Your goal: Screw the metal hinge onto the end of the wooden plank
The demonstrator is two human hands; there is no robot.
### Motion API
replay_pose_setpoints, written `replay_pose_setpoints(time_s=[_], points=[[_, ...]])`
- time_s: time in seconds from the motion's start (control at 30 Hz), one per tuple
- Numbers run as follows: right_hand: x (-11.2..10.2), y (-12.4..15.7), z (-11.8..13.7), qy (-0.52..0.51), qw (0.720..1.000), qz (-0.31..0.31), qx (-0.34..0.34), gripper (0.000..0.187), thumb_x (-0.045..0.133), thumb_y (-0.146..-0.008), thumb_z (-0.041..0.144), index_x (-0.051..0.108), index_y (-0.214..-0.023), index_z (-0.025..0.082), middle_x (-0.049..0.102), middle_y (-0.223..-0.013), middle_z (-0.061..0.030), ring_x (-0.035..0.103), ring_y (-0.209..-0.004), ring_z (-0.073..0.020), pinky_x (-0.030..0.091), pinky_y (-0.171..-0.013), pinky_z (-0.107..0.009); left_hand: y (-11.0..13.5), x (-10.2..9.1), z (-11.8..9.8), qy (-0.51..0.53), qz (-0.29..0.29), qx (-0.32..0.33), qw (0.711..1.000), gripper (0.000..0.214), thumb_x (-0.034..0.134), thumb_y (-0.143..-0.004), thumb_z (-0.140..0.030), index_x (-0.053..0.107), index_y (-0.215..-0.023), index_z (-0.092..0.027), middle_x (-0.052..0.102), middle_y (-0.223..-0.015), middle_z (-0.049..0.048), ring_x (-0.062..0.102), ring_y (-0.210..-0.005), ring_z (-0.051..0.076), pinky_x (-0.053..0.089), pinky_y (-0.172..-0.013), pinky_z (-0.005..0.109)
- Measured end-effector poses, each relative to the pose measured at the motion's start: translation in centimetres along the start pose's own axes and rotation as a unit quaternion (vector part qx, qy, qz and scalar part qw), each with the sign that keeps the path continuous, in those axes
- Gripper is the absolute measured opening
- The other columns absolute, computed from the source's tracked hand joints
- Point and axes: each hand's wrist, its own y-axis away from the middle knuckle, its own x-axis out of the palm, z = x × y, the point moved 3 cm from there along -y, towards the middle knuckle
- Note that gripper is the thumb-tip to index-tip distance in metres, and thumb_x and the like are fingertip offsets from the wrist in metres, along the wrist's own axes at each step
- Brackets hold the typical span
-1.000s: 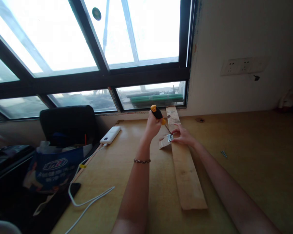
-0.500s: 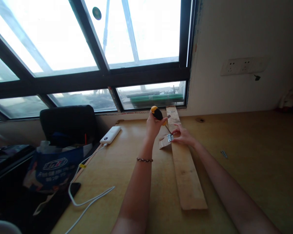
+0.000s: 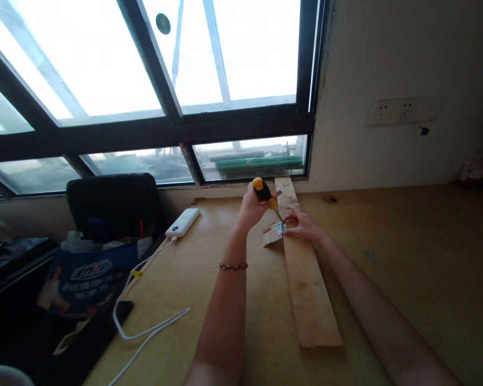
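Note:
A long wooden plank [image 3: 308,284] lies on the desk, running away from me toward the window. A small metal hinge [image 3: 280,228] sits at its left edge, joined to a small wooden piece [image 3: 270,236]. My left hand [image 3: 251,206] is wrapped round the yellow-and-black handle of a screwdriver [image 3: 263,192], whose tip points down onto the hinge. My right hand [image 3: 304,224] rests on the plank just right of the hinge, fingers pinched at the hinge.
A white power bank [image 3: 182,222] with a white cable [image 3: 145,327] lies left of the plank. Further left stand a black chair [image 3: 112,206] and a blue bag [image 3: 86,279]. Loose screws [image 3: 369,255] lie on the desk [image 3: 426,257] to the right.
The left hand has turned the screwdriver handle slightly; its top now leans a little more to the right. The right hand and plank stay put.

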Motion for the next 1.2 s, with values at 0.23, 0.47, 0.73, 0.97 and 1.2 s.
replay_pose_setpoints(time_s=[0.23, 0.47, 0.73, 0.97, 1.2], points=[[0.0, 0.0, 0.1, -0.009, 1.0, 0.005, 0.008, 0.077, 0.077, -0.054, 0.026, 0.038, -0.121, 0.022, 0.065, -0.093, -0.0026, 0.061, -0.089, -0.0187, 0.045, -0.085, -0.035, 0.6, -0.2, -1.1, 0.09, 0.088, -0.024, 0.992, 0.048, 0.07, -0.057, -0.012, 0.036, -0.09, -0.018, 0.063, -0.086, 0.0049, 0.062, -0.087, 0.02, 0.051, -0.077, 0.038], [0.0, 0.1, 0.2, -0.019, 1.0, 0.007, 0.003, 0.077, 0.076, -0.055, 0.026, 0.038, -0.121, 0.02, 0.065, -0.093, -0.0033, 0.061, -0.089, -0.0182, 0.044, -0.086, -0.036, 1.4, 0.1, -4.2, 0.092, 0.104, 0.034, 0.99, 0.049, 0.068, -0.063, -0.016, 0.04, -0.103, -0.018, 0.063, -0.092, 0.0061, 0.061, -0.094, 0.02, 0.049, -0.081, 0.037], [-0.1, 0.3, 0.6, 0.032, 0.999, -0.019, 0.007, 0.078, 0.077, -0.054, 0.03, 0.041, -0.122, 0.02, 0.062, -0.098, -0.0043, 0.057, -0.095, -0.0196, 0.041, -0.089, -0.037, 4.4, 0.4, -8.8, -0.066, 0.01, 0.118, 0.991, 0.022, 0.059, -0.072, -0.018, 0.055, -0.093, -0.015, 0.065, -0.098, 0.0075, 0.06, -0.096, 0.02, 0.048, -0.086, 0.037], [-0.2, 5.4, 5.1, -0.044, 0.987, -0.15, 0.029, 0.034, 0.047, -0.08, 0.05, 0.06, -0.09, 0.02, 0.063, -0.093, -0.0089, 0.056, -0.096, -0.0238, 0.042, -0.089, -0.039, 11.8, 5.0, -5.8, -0.247, 0.091, 0.27, 0.926, 0.036, 0.037, -0.083, -0.006, 0.053, -0.112, -0.021, 0.057, -0.119, 0.0082, 0.047, -0.117, 0.018, 0.039, -0.1, 0.04], [2.5, 13.2, 9.3, -0.426, 0.877, -0.043, 0.221, 0.045, 0.042, -0.078, 0.06, 0.06, -0.091, 0.021, 0.065, -0.09, -0.007, 0.062, -0.086, -0.0213, 0.052, -0.071, -0.032, 17.1, 7.3, -3.5, -0.31, 0.176, 0.382, 0.853, 0.029, 0.042, -0.085, -0.012, 0.054, -0.111, -0.018, 0.059, -0.115, 0.0113, 0.045, -0.119, 0.02, 0.043, -0.098, 0.041]])
